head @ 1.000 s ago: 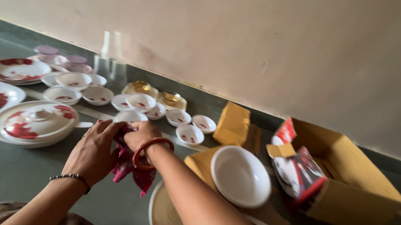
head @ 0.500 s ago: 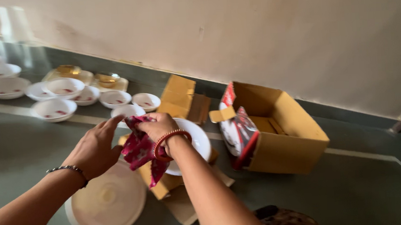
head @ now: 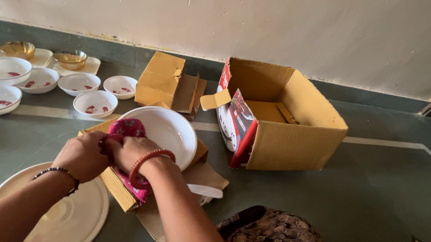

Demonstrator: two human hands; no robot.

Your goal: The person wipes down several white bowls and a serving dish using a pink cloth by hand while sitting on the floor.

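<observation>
Both my hands grip a pink-and-red patterned cloth (head: 127,128) at the near rim of a large white bowl (head: 168,134). My left hand (head: 82,156), with a dark bead bracelet, holds the cloth's left side. My right hand (head: 132,151), with a red bangle, holds it from the right, and part of the cloth hangs under that wrist. The bowl rests on flattened brown cardboard (head: 124,193) on the grey-green floor.
An open cardboard box (head: 297,130) lies on its side to the right, a plate and red packaging in its mouth. A folded carton (head: 164,81) lies behind the bowl. Several small white bowls with red marks (head: 95,103) stand at left, a large round cream plate (head: 63,222) near left.
The view has swung right and down. My hands carried the cloth from the small bowls over to the large white bowl, and my left hand has closed onto the cloth.
</observation>
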